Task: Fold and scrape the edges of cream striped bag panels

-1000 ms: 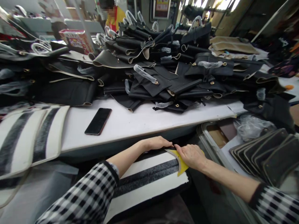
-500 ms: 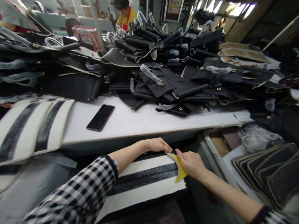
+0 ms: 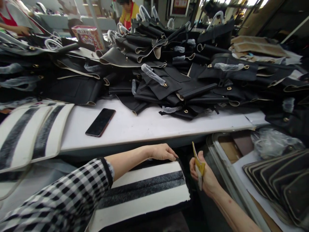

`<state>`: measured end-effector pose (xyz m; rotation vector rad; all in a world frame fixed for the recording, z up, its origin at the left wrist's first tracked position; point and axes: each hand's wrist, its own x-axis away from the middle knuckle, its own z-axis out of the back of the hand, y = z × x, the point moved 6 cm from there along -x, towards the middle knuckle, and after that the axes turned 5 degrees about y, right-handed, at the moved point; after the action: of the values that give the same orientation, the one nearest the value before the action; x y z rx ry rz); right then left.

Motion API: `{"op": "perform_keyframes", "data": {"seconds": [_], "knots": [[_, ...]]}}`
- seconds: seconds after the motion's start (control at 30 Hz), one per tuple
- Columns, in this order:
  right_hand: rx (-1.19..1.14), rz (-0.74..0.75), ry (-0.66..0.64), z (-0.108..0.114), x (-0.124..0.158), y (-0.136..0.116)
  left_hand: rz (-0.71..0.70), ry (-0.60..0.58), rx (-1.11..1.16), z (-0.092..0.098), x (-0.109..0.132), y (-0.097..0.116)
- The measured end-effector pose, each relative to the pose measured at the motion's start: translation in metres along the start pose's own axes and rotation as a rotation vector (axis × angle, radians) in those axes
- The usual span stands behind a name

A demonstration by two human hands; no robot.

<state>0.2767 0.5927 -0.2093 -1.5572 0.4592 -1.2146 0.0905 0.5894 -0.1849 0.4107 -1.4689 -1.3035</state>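
Observation:
A white panel with a dark fuzzy stripe point(image 3: 145, 190) lies in front of me below the table edge. My left hand point(image 3: 163, 152) rests on its far edge, fingers curled down over it. To the right of the panel, my right hand point(image 3: 201, 174) is lifted off it and closed around a thin yellow scraper-like piece point(image 3: 198, 164), held upright on edge. Both forearms come out of black-and-white checked sleeves.
A black phone point(image 3: 100, 122) lies on the white table point(image 3: 149, 125). Heaps of black leather bag parts point(image 3: 173, 87) cover the back. Striped white panels point(image 3: 26, 132) are stacked at left, dark curved pieces point(image 3: 280, 180) in a tray at right. Other people work far behind.
My right hand lifted the yellow piece off the striped panel and turned it upright, moving right. My left hand stayed on the panel's edge.

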Motion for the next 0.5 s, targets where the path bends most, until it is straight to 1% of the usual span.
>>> {"op": "perform_keyframes", "data": {"seconds": [0.07,0.1,0.13,0.2,0.27,0.37,0.4,0.43,0.5], "knots": [[-0.332,-0.137,-0.082,-0.006,0.007,0.004,0.002,-0.010,0.031,0.000,0.001,-0.003],[-0.459,-0.177,-0.114,-0.009,0.010,0.003,0.005,-0.010,0.041,0.000,0.001,-0.004],[-0.529,-0.183,-0.152,-0.012,0.012,0.000,0.009,-0.006,0.045,-0.001,0.000,-0.004],[-0.587,-0.148,-0.191,-0.018,0.014,-0.006,0.022,0.017,0.038,0.000,-0.001,-0.004],[-0.565,-0.114,-0.147,-0.022,0.011,-0.008,0.035,0.047,0.016,0.000,-0.002,-0.003],[-0.376,-0.102,0.037,-0.027,0.002,-0.003,0.028,0.074,-0.041,0.000,0.000,0.002],[-0.304,-0.087,0.068,-0.030,-0.001,-0.002,0.018,0.077,-0.065,0.001,0.002,0.004],[-0.246,-0.069,0.069,-0.035,-0.003,-0.002,0.008,0.079,-0.088,0.001,0.003,0.006],[-0.199,-0.039,0.015,-0.043,-0.006,-0.002,-0.007,0.079,-0.130,0.001,0.005,0.009]]}}
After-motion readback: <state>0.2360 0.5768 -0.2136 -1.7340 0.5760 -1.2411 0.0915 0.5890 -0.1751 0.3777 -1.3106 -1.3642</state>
